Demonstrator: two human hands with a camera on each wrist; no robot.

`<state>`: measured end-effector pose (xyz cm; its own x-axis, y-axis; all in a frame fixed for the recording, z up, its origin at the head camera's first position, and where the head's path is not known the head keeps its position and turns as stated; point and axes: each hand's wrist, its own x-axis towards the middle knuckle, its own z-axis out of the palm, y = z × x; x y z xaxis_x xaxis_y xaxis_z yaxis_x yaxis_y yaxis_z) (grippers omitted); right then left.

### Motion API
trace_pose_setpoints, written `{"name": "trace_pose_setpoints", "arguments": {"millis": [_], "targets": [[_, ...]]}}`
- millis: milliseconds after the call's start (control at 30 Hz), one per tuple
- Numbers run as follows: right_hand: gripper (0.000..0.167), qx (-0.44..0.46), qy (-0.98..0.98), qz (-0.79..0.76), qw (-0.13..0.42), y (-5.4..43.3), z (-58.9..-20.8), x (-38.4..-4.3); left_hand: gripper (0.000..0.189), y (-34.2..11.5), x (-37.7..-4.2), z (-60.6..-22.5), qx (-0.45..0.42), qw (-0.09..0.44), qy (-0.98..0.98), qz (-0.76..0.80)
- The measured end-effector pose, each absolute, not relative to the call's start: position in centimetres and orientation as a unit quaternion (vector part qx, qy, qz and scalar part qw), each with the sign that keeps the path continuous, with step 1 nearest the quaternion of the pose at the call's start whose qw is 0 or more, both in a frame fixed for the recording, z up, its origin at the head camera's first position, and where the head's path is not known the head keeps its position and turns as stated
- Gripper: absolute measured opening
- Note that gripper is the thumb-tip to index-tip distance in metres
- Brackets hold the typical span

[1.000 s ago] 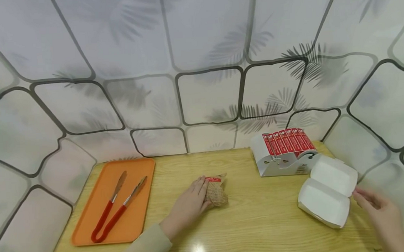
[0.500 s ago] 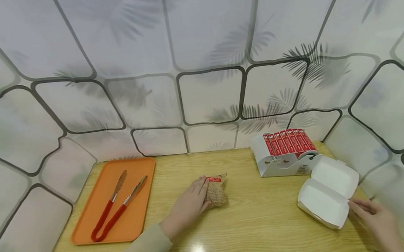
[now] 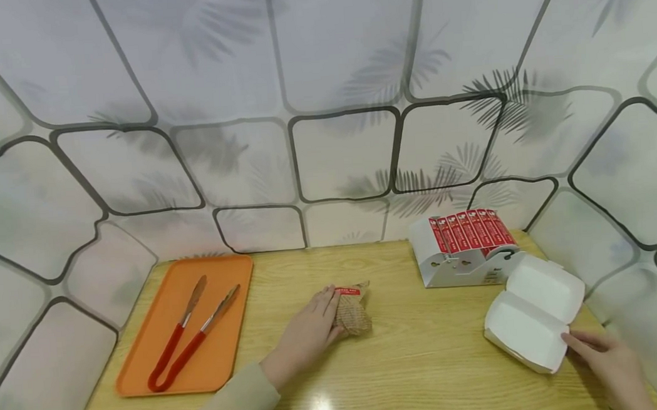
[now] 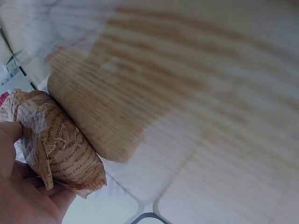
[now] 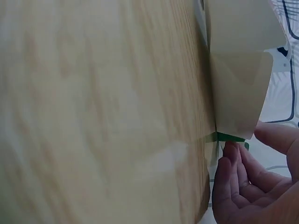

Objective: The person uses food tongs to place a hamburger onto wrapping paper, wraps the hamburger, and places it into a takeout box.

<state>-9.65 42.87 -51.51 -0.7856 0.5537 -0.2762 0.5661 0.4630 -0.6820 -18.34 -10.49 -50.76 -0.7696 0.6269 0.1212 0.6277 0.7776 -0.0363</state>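
In the head view, a packet wrapped in brown printed paper (image 3: 353, 315) with a red label rests mid-table. My left hand (image 3: 309, 328) grips its left side; in the left wrist view the thumb and fingers (image 4: 60, 198) curl round the crinkled paper (image 4: 65, 144). At the right, a white clamshell takeaway box (image 3: 528, 327) stands with its lid folded back, its inside bare. My right hand (image 3: 609, 357) pinches the near right edge of the box's base. Up close in the right wrist view, thumb and curled fingers (image 5: 224, 172) meet at the box's corner, where a green strip shows.
An orange tray (image 3: 138, 370) at the left carries red-handled metal tongs (image 3: 182, 355). Behind the takeaway box, a white carton holder (image 3: 451, 273) contains several red-and-white folded boxes (image 3: 468, 231). Patterned panels (image 3: 339, 157) wall in the wooden table (image 3: 407, 376) at the back and sides.
My right hand has slid down along the takeaway box's right side, from near the lid hinge to the edge of the base. My left hand and the paper-wrapped packet have stayed put.
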Motion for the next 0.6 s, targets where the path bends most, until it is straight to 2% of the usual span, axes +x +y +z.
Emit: {"name": "trace_pose_setpoints", "arguments": {"millis": [133, 267, 367, 500, 600], "targets": [[0.058, 0.341, 0.833, -0.435, 0.009, 42.8, -51.6, -9.8, 0.073, -10.5, -18.4, -50.7, -0.333, 0.061, -0.941, -0.012], [0.044, 0.355, 0.806, -0.475, -0.004, 42.8, -51.2, -9.6, 0.073, -10.5, -18.5, -50.8, -0.332, 0.057, -0.942, -0.012], [0.046, 0.360, 0.805, -0.472, -0.008, 43.0, -50.8, -9.4, 0.072, -10.5, -18.5, -50.8, -0.330, 0.054, -0.942, -0.009], [0.057, 0.353, 0.812, -0.465, -0.006, 43.3, -50.0, -9.2, 0.072, -10.4, -18.5, -50.7, -0.329, 0.054, -0.943, -0.006], [0.038, 0.362, 0.797, -0.483, -0.016, 43.5, -49.4, -9.2, 0.072, -10.4, -18.5, -50.7, -0.330, 0.057, -0.942, -0.007]]}}
